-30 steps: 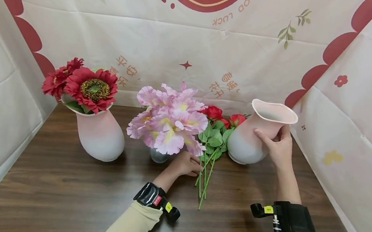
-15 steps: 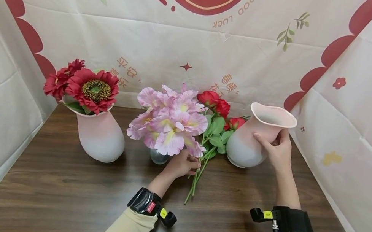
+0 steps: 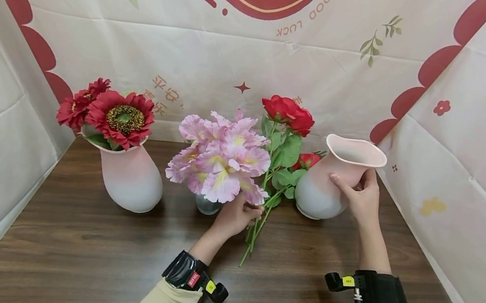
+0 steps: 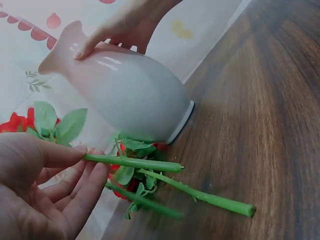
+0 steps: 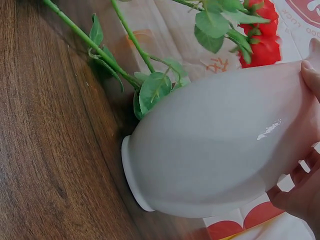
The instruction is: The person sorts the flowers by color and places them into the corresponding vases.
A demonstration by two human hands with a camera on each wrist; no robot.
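My left hand (image 3: 234,219) pinches the green stem (image 4: 137,162) of a red rose between thumb and fingers, seen closely in the left wrist view. Two raised red blooms (image 3: 288,114) stand above the hand, their leaves partly in front of the backdrop. Another red rose (image 3: 308,160) lies lower, beside the pink-and-white vase (image 3: 320,196), its stem crossing the held one. Around the neck of that vase my right hand (image 3: 364,199) grips with thumb in front and fingers behind. The vase's wavy mouth holds no flowers, and its base is at the tabletop.
Pink-purple flowers (image 3: 224,162) stand in a small grey-blue container (image 3: 207,205), close to my left hand and partly hiding it. At left, a second pink-and-white vase (image 3: 132,179) holds large red flowers (image 3: 122,116). Printed cloth walls (image 3: 190,60) enclose the wooden table (image 3: 78,253).
The left hand has taken hold of a rose stem and raised it; the red blooms moved up from the table behind the leaves. The right hand and vase stay nearly in place.
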